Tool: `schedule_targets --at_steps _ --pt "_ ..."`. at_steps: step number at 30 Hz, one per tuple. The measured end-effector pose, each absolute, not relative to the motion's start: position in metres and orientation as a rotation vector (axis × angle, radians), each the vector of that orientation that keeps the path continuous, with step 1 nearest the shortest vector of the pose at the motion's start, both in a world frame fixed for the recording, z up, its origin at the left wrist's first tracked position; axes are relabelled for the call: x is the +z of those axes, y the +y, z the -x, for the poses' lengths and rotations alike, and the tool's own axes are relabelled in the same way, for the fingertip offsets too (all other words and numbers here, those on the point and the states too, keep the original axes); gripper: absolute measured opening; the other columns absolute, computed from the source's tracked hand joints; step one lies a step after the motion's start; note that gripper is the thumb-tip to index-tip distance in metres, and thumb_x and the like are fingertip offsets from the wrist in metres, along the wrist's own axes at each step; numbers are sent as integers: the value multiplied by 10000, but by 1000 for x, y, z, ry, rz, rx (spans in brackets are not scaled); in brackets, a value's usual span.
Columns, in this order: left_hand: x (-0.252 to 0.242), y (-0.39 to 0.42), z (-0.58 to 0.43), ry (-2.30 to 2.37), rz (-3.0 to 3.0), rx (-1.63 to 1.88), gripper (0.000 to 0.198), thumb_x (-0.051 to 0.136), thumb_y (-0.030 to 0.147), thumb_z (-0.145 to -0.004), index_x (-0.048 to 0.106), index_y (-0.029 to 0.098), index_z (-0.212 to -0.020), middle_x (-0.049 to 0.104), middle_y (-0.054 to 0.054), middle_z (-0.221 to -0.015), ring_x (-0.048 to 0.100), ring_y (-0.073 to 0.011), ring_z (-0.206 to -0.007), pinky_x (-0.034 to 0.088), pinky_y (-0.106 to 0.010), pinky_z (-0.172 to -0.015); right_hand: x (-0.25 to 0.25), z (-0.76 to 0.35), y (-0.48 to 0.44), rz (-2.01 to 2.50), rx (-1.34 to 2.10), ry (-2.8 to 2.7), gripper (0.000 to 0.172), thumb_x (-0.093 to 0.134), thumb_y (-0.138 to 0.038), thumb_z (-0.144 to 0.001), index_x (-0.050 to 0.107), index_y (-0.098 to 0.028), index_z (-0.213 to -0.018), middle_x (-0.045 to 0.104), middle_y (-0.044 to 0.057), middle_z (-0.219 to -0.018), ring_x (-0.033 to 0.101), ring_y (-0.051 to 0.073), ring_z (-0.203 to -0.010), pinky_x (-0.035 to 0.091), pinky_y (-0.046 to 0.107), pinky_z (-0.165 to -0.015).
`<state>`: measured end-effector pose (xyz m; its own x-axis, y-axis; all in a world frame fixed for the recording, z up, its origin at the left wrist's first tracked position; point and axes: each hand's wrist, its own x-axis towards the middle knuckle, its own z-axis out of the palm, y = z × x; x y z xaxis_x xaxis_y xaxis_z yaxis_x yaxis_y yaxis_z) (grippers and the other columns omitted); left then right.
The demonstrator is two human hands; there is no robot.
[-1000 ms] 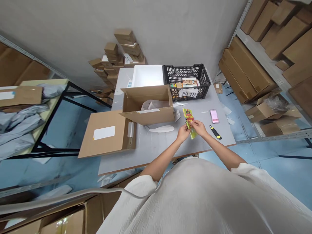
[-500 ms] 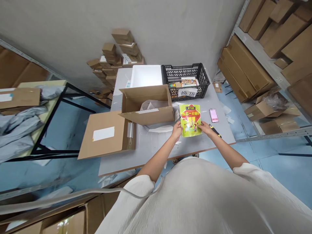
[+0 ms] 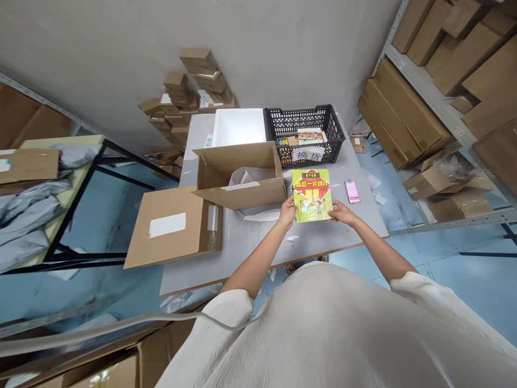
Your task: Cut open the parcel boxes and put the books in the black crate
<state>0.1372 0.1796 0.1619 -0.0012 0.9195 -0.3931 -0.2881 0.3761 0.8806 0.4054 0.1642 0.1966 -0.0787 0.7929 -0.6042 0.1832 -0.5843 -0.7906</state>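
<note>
I hold a thin yellow-green picture book point(image 3: 312, 194) with a red picture and Chinese title, cover up, just above the grey table point(image 3: 250, 248). My left hand point(image 3: 287, 211) grips its lower left corner and my right hand point(image 3: 340, 213) grips its lower right edge. The book sits right of an open cardboard box point(image 3: 240, 175) with white wrapping inside, and in front of a black plastic crate point(image 3: 302, 134) that carries a paper label.
A pink pad point(image 3: 352, 191) lies right of the book. A white foam box point(image 3: 238, 126) stands behind the carton. The carton's flap point(image 3: 169, 226) overhangs the table's left edge. Shelves of cardboard boxes point(image 3: 436, 81) rise on the right; small boxes are stacked by the wall point(image 3: 189, 91).
The book turned from edge-on between my hands to flat with its cover facing up, then shifted slightly left and away. It now hides the black-and-yellow knife seen earlier.
</note>
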Motion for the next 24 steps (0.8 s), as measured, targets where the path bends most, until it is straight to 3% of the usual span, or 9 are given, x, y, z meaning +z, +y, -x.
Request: schedule_targets --at_steps 3,6,12,17,24 --pt "165 186 -137 1157 -680 1085 555 875 304 -787 786 198 -1324 867 -123 -1281 813 -317 -1236 660 -452 -1063 199 -407 171 1715 1634 -1031 336 925 -202 -775 650 -242 -963 827 29 -825 781 190 -631 535 239 -534" --pt "168 190 -136 1136 -641 1073 666 942 369 -804 766 223 -1429 868 -125 -1297 830 -297 -1167 679 -419 -990 201 -411 180 1657 1550 -1022 294 912 -223 -797 682 -236 -980 819 24 -814 770 184 -644 591 266 -593" --pt "166 186 -138 1147 -709 935 578 1009 396 -759 779 202 -1252 884 -96 -1080 850 -260 -994 686 -414 -929 204 -420 203 1583 1428 -1049 328 885 -313 -802 711 -244 -1072 781 -26 -772 739 168 -645 644 302 -673" --pt "164 199 -148 1163 -738 929 545 963 457 -846 708 209 -1260 845 -84 -913 830 -233 -806 693 -470 -909 205 -425 226 1540 1426 -1060 415 918 -365 -787 728 -243 -1136 782 -22 -817 747 167 -673 687 336 -742" --pt "166 250 -164 1213 -632 1064 444 898 381 -929 699 173 -1267 820 -93 -901 848 -249 -871 684 -513 -1011 206 -424 281 1513 1424 -984 404 976 -352 -779 739 -248 -1090 790 -8 -812 775 181 -710 690 310 -710"
